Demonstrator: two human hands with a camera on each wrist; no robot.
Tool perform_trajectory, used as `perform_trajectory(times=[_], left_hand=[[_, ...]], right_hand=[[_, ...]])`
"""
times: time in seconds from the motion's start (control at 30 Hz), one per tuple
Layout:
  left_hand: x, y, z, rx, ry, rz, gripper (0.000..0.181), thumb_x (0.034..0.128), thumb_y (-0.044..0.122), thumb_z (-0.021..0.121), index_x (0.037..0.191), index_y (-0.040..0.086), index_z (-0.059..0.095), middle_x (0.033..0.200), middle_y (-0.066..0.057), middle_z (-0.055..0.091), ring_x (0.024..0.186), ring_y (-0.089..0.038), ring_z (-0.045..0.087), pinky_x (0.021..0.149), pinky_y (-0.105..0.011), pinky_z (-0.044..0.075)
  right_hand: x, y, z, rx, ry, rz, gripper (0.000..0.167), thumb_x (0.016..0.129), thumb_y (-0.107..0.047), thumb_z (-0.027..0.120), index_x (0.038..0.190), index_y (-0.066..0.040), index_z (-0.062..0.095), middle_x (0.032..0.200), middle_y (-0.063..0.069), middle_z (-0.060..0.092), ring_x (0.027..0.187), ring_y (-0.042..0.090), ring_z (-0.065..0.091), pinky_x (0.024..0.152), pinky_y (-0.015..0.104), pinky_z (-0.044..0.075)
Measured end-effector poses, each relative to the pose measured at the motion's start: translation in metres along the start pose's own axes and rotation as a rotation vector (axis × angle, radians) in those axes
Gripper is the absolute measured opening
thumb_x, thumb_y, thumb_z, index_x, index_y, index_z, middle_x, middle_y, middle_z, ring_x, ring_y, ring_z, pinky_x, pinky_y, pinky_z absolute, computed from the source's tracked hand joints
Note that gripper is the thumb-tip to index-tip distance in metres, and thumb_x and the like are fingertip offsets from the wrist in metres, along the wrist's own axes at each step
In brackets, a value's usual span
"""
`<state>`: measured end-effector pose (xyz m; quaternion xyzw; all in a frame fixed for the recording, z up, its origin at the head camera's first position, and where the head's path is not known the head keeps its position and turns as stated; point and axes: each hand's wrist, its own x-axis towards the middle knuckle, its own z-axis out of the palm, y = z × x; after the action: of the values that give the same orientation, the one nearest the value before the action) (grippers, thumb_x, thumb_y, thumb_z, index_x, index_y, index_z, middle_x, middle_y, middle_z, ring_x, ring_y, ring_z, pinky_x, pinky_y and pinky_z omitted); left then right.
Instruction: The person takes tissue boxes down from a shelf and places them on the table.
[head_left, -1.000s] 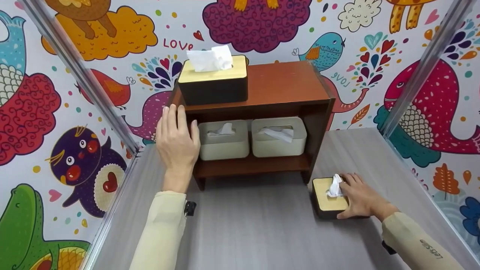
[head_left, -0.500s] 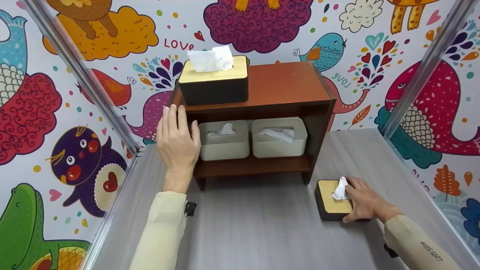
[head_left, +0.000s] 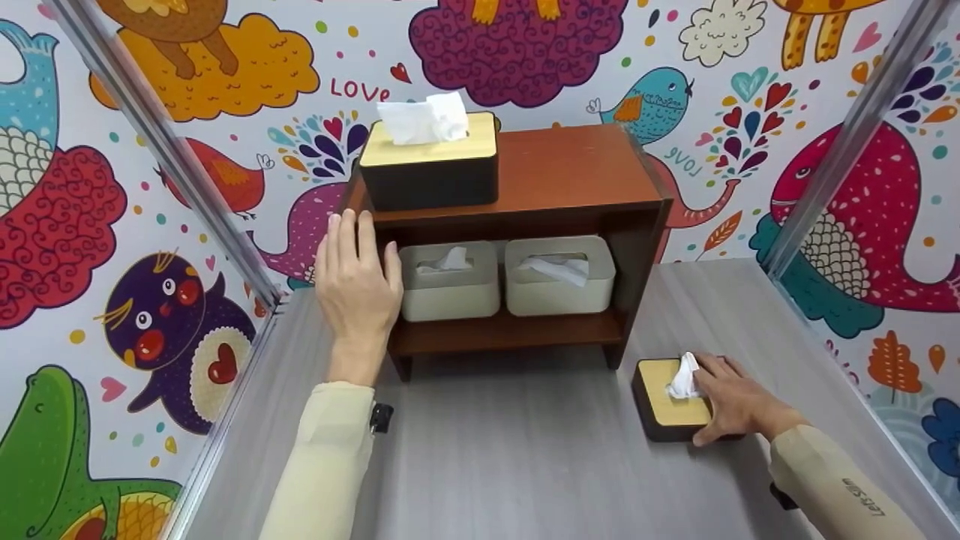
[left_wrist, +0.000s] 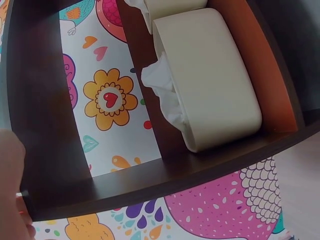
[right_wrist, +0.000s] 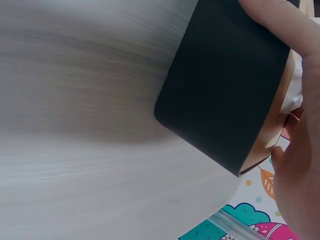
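At the right of the head view a black tissue box with a pale wooden lid [head_left: 670,411] stands on the grey surface. My right hand [head_left: 739,401] grips it across the lid, thumb on the near side; the right wrist view shows the thumb against the black side [right_wrist: 225,85]. My left hand [head_left: 358,289], fingers straight, rests at the left edge of the brown shelf [head_left: 577,169]. Another black box [head_left: 435,180] with a tissue sticking out stands on top of the shelf, just above the left fingertips.
Two cream tissue boxes [head_left: 450,296] [head_left: 559,292] stand side by side inside the shelf. Patterned wall panels [head_left: 525,52] with metal posts [head_left: 832,165] enclose the back and both sides of the grey surface [head_left: 517,450].
The black box on the grey surface has moved slightly to the right together with my right hand. My left hand stays in place at the shelf.
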<state>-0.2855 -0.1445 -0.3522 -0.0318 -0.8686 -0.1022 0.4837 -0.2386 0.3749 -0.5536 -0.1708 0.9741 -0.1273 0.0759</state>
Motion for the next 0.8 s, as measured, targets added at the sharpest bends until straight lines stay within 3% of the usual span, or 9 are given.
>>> perform_trajectory(times=[0.23, 0.5, 0.8], left_hand=[[0.000, 0.000, 0.000, -0.013, -0.014, -0.008, 0.049, 0.0983, 0.034, 0.050, 0.137, 0.004, 0.054, 0.141, -0.017, 0.054, 0.137, -0.033, 0.046, 0.116, -0.044, 0.035], [-0.001, 0.000, 0.000, -0.014, -0.010, -0.002, 0.047, 0.0989, 0.034, 0.049, 0.136, 0.004, 0.055, 0.140, -0.017, 0.055, 0.137, -0.033, 0.046, 0.115, -0.044, 0.036], [0.000, -0.001, -0.001, -0.022, -0.032, -0.008, 0.049, 0.0991, 0.035, 0.049, 0.138, 0.005, 0.053, 0.143, -0.017, 0.053, 0.138, -0.032, 0.045, 0.117, -0.044, 0.035]], right_hand=[[-0.005, 0.001, -0.012, 0.084, -0.014, 0.012, 0.122, 0.055, -0.058, 0.086, 0.145, 0.005, 0.035, 0.156, 0.028, 0.019, 0.142, 0.051, 0.016, 0.113, 0.071, 0.004], [-0.004, 0.002, -0.039, 0.059, 0.012, 0.074, 0.121, 0.061, -0.065, 0.079, 0.150, 0.000, 0.029, 0.156, 0.028, 0.021, 0.141, 0.050, 0.019, 0.113, 0.072, 0.004], [0.005, -0.012, -0.077, 0.140, 0.044, 0.088, 0.114, 0.067, -0.055, 0.081, 0.155, -0.010, 0.022, 0.160, 0.026, 0.013, 0.143, 0.053, 0.010, 0.112, 0.073, -0.003]])
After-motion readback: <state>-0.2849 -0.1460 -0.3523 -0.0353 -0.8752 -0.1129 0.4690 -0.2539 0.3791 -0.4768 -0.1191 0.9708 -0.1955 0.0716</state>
